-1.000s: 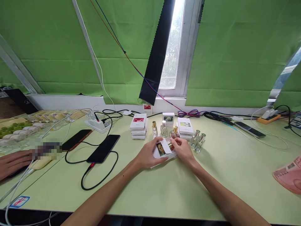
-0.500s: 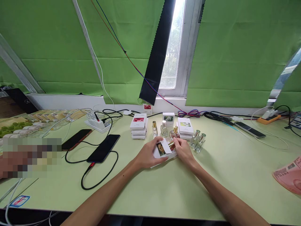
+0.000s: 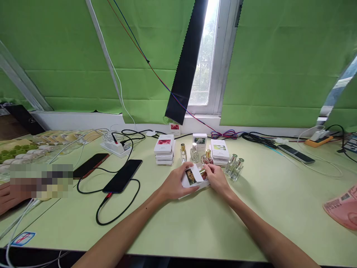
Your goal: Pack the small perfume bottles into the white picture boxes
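Observation:
My left hand (image 3: 174, 184) grips a small white box (image 3: 192, 176) with a dark flower picture on its lid, resting on the green table (image 3: 195, 219). My right hand (image 3: 219, 178) pinches a gold-capped perfume bottle (image 3: 203, 171) at the box's right end, partly hidden by my fingers. Just behind stand a gold-capped bottle (image 3: 183, 152), a silver-capped bottle (image 3: 194, 152) and a rounder gold-capped bottle (image 3: 207, 157). Two clear bottles (image 3: 234, 166) stand to the right.
Stacks of white boxes (image 3: 164, 149) (image 3: 219, 152) and a single box (image 3: 200, 141) stand behind the bottles. Two black phones (image 3: 122, 175) (image 3: 90, 165) with cables lie at left, a power strip (image 3: 115, 147) beyond. Another person's hand (image 3: 9, 193) rests far left. A pink packet (image 3: 343, 206) lies far right.
My hands and the box have barely shifted. The other person's hand at the far left has moved slightly.

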